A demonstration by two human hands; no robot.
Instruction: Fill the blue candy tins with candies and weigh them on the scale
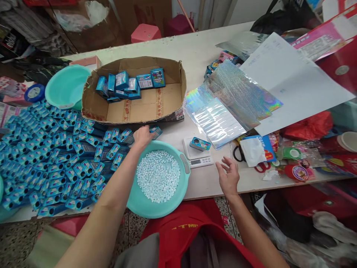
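Observation:
My left hand (142, 137) reaches past the rim of a turquoise basin (158, 212), its fingers closed round a small blue candy box (156, 131). Pale blue candies (158, 176) lie heaped inside the basin. Right of it, another blue candy box (200, 144) with a round hole rests on a small white digital scale (201, 162). My right hand (228, 175) hovers beside the scale over the table's front edge, empty, with fingers apart and slightly curled. Many blue boxes with round holes (75, 167) stand packed together on the left; some are right beside my left hand.
Behind the basin stands an open cardboard box (145, 108) with several blue boxes inside. An empty-looking turquoise basin (65, 85) is at the back left. Holographic sheets (237, 93), white paper (290, 82), black-handled scissors (239, 152) and assorted packets cover the right side.

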